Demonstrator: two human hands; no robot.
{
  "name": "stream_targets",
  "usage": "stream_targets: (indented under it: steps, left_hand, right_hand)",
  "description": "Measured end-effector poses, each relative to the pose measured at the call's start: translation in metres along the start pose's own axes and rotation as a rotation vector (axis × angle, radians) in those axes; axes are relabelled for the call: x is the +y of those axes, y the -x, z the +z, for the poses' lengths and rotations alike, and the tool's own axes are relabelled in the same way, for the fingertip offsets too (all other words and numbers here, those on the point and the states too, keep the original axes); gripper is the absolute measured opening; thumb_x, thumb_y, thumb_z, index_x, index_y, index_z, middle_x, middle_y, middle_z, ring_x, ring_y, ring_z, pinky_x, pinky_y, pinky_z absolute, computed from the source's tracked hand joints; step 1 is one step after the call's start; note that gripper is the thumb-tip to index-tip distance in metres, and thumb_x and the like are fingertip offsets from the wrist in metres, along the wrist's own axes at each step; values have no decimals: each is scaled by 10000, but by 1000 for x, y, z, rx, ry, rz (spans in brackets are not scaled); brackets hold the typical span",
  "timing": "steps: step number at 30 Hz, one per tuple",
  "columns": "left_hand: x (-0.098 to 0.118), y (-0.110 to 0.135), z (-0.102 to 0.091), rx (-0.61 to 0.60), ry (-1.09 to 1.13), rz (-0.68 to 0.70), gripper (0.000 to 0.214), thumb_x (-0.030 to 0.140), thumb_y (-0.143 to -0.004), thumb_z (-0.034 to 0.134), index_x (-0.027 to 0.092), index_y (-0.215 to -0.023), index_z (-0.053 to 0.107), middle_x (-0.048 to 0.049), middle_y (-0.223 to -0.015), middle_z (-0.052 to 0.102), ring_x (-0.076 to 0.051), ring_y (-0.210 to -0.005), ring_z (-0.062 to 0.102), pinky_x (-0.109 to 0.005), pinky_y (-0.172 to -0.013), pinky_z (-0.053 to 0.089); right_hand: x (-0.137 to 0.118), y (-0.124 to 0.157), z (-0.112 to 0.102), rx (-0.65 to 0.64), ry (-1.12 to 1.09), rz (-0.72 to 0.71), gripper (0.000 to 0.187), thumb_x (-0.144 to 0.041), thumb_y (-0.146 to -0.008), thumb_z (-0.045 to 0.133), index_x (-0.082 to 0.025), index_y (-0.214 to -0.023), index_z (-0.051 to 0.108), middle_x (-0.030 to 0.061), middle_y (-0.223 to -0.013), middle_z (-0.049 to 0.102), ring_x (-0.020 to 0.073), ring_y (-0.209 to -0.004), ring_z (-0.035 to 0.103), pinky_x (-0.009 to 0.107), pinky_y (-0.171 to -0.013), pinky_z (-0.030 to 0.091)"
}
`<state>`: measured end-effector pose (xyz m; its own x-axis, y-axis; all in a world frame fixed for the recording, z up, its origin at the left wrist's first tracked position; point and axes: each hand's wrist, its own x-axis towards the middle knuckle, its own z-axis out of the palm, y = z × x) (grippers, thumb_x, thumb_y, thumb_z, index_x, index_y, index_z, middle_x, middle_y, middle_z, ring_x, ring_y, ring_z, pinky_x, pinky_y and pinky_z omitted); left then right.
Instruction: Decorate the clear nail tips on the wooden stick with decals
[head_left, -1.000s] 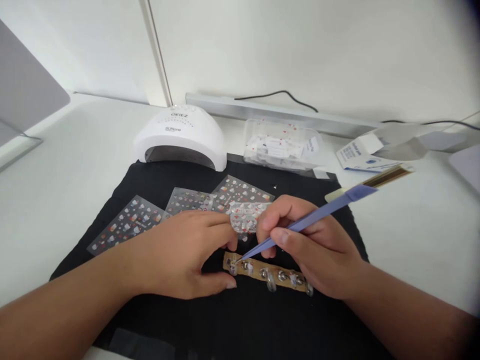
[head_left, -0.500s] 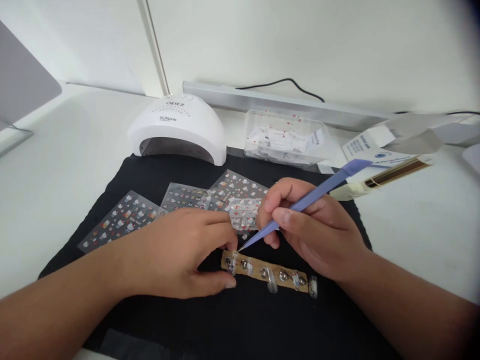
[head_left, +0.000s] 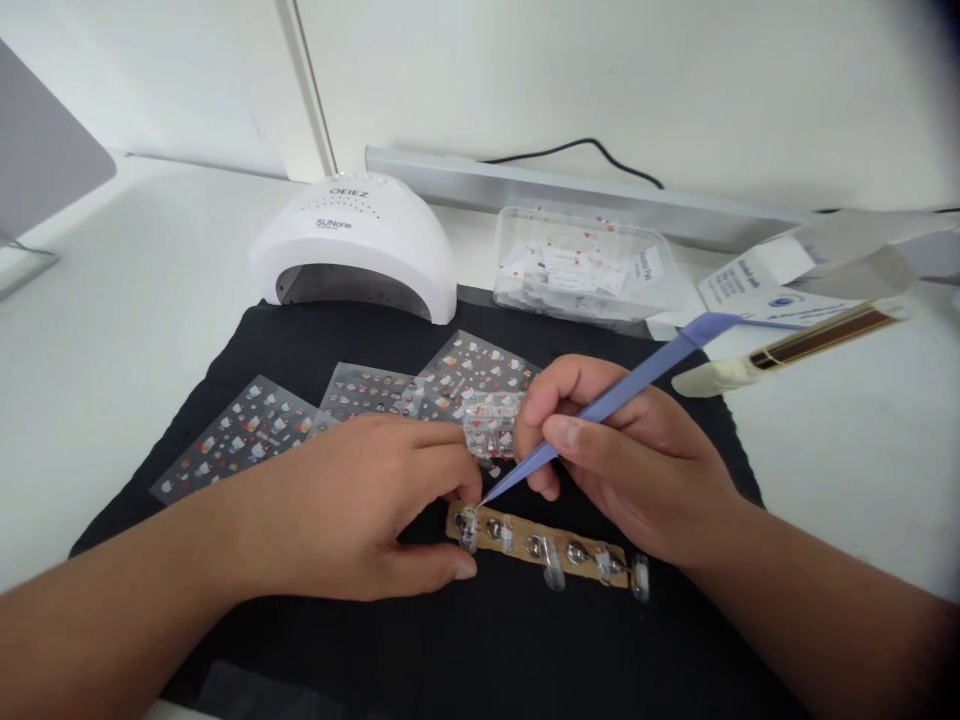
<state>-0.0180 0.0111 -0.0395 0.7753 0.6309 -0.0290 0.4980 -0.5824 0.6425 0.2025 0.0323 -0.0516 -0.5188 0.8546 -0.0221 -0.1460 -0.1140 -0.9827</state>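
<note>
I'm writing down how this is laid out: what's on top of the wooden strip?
On the wooden strip sit shiny metal knobs and clear nail tips, some patterned. The purple tweezers point at the leftmost nail tip. The strip's surface directly under the knobs is covered.

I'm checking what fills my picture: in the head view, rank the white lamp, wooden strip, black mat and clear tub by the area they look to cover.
Largest to smallest:
1. black mat, though partly hidden
2. white lamp
3. clear tub
4. wooden strip
</note>
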Motion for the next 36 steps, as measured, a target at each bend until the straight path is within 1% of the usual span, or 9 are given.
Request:
stream_targets:
  steps: [6, 12, 15, 18, 22, 30, 36]
  left_hand:
    - [1, 2, 0, 5, -7, -4, 157, 262, -848, 683, 200, -953, 585, 22, -887, 621, -146, -772, 573, -271, -676, 383]
    - [1, 2, -1, 2, -1, -8, 178, 254, -841, 688, 190, -979, 595, 22, -887, 611, -130, -736, 553, -264, -655, 383]
    - [2, 1, -2, -3, -3, -7, 169, 246, -844, 685, 189, -975, 595, 22, -893, 609, -128, -744, 552, -262, -657, 382]
    - [2, 1, -2, -9, -6, -5, 154, 238, -847, 678, 192, -968, 594, 27, -881, 601, -127, -744, 551, -264, -653, 377]
    - [2, 1, -1, -10, -10, -3, 148, 240, -853, 672, 194, -963, 586, 29, -873, 599, -128, -748, 552, -266, -660, 375]
    - [1, 2, 0, -6, -17, -12, 155, 246, -852, 674, 202, -963, 575, 31, -898, 613, -142, -784, 572, -276, -677, 376]
    - [2, 3, -1, -15, -13, -8, 155, 244, -855, 677, 200, -962, 575, 32, -908, 616, -138, -789, 577, -272, -677, 376]
  right_hand:
    - [-1, 0, 0, -18, -56, 18, 107, -276, -845, 696, -195, -819, 632, -9, -640, 617, 103, -517, 554, 223, -460, 441]
    - [0, 7, -6, -122, -88, -7, 84, -278, -905, 653, -205, -866, 639, -22, -669, 606, 115, -577, 549, 271, -563, 468]
    - [1, 10, -9, -145, -75, -26, 82, -289, -917, 648, -213, -886, 643, -23, -678, 600, 121, -590, 545, 284, -578, 464]
    - [3, 10, -8, -126, -48, -42, 81, -291, -926, 636, -219, -889, 639, -16, -697, 615, 124, -595, 550, 287, -586, 467]
    - [3, 8, -5, -83, -27, -56, 74, -261, -924, 623, -216, -867, 634, -12, -706, 625, 114, -587, 558, 253, -555, 457]
    - [2, 3, -1, -18, -42, 30, 54, -212, -896, 609, -200, -848, 631, -8, -677, 613, 100, -561, 562, 208, -502, 456]
    - [2, 1, 0, -12, -34, 45, 47, -221, -888, 610, -196, -851, 623, -11, -684, 613, 95, -564, 576, 193, -501, 466]
